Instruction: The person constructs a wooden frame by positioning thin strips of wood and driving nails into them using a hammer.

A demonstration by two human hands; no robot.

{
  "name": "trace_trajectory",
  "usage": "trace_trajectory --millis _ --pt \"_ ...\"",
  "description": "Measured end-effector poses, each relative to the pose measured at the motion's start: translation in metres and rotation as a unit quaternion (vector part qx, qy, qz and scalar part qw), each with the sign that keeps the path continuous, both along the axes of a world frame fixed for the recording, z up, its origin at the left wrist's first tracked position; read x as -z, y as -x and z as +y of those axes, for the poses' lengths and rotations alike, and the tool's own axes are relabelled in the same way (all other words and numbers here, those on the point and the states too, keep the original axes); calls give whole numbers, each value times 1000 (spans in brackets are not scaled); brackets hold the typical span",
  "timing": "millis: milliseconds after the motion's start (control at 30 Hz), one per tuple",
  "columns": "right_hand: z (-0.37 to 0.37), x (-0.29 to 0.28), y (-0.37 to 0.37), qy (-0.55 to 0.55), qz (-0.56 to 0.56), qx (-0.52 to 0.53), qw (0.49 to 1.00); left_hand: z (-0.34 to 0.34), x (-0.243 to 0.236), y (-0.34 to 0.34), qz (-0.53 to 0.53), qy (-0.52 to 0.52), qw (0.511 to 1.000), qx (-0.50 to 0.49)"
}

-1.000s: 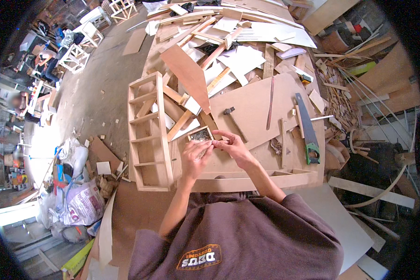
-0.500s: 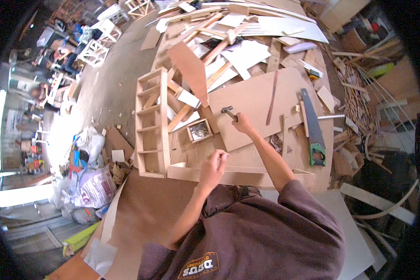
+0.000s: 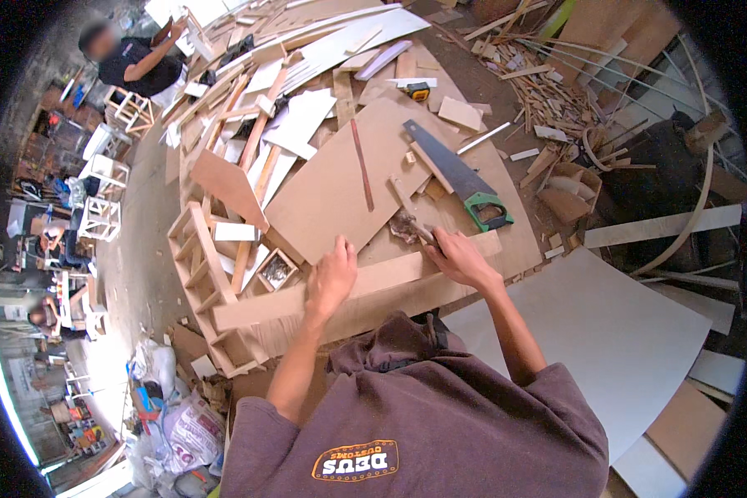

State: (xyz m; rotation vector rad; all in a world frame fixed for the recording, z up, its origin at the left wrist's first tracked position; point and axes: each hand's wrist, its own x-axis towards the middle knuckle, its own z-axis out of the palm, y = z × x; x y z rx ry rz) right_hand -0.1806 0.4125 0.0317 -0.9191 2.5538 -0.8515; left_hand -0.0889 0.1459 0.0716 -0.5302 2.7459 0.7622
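Observation:
A long pale wooden board lies across the near side of the workbench, its left end over a ladder-like wooden frame. My left hand is closed over the board left of its middle. Toward the right end, my right hand grips a hammer, whose head is hard to make out against the clutter. Left of my left hand sits a small wooden box of what look like nails. Beyond the board rests a large flat brown panel.
A green-handled handsaw and a yellow tape measure lie to the right. Offcuts and white sheets cover the far bench. A co-worker stands at far left. Plastic bags lie on the floor, lower left.
The view has swung right. My left hand has come down onto the long board, which now sits differently, against the frame. My right hand has lowered the hammer toward the board's right part.

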Motion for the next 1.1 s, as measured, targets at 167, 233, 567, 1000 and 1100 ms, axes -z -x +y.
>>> trace_trajectory --millis 167,233,567,1000,1100 --pt "19 -52 23 53 -68 -14 996 -20 -36 55 -8 -2 994 108" --pt "30 -65 32 97 -49 -50 993 -37 -31 81 14 -33 989 144" --pt "89 -114 84 40 -59 8 997 -23 -58 141 160 19 972 168" --pt "121 -198 126 -28 -146 54 987 59 -49 172 511 76 840 168" --pt "137 -224 114 -24 -61 3 998 57 -65 186 490 60 854 165"
